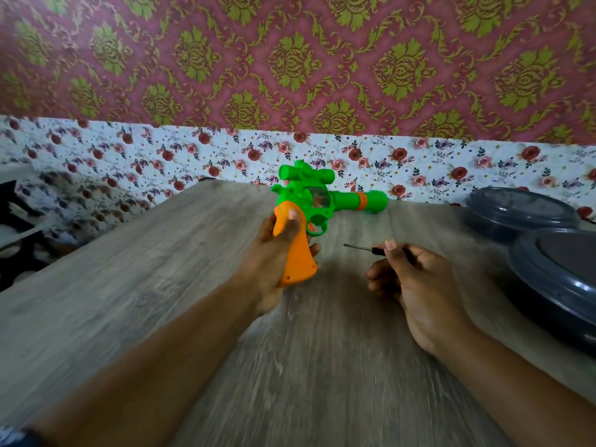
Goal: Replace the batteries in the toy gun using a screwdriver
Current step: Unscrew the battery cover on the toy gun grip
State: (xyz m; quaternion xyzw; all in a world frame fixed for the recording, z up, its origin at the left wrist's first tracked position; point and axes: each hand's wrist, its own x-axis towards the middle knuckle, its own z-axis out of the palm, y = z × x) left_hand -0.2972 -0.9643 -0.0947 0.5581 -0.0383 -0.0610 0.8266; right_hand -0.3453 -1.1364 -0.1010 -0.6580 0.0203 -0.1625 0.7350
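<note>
Gripping toy gun [309,208] by its orange handle above table [129,285], left hand [274,253]; right hand [416,279] pinches screwdriver [364,248], handle mostly hidden; two dark lidded containers [548,253] far right, cut off.

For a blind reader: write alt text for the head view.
Over a wooden table, the left hand grips a green toy gun by its orange handle, while the right hand holds a small black screwdriver pointing toward it. Two dark round containers sit at right.
</note>
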